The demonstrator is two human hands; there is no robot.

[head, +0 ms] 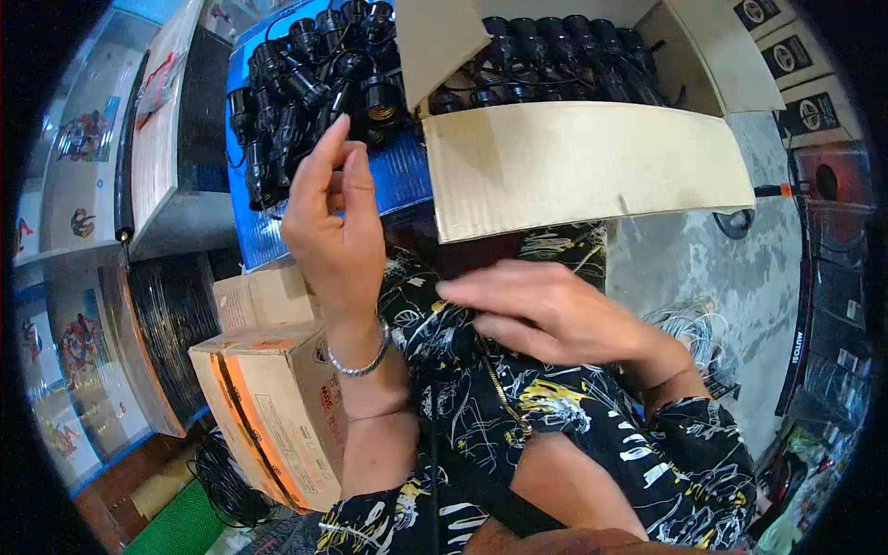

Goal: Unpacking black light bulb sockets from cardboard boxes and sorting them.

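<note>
My left hand (pixel 336 208) is raised in front of a pile of black lamp sockets (pixel 298 83) joined by black cable. Its index finger points up, apart from the thumb, and nothing shows between them. One socket (pixel 381 97) faces me with its brass-coloured screw thread visible. The pile rests on a blue box or board (pixel 402 166). My right hand (pixel 541 309), blurred, is in front of my body with its fingers pointing left; no object shows in it. Beyond it stands an open cardboard box (pixel 590 166) with rows of similar sockets (pixel 548 41) inside.
A taped carton (pixel 270 416) stands at the lower left, near a cable spool (pixel 173 326) and black cable (pixel 225 479). Grey wire coils (pixel 687 333) lie on the concrete floor (pixel 742 277) at right. Boxes (pixel 805 104) are stacked at the far right.
</note>
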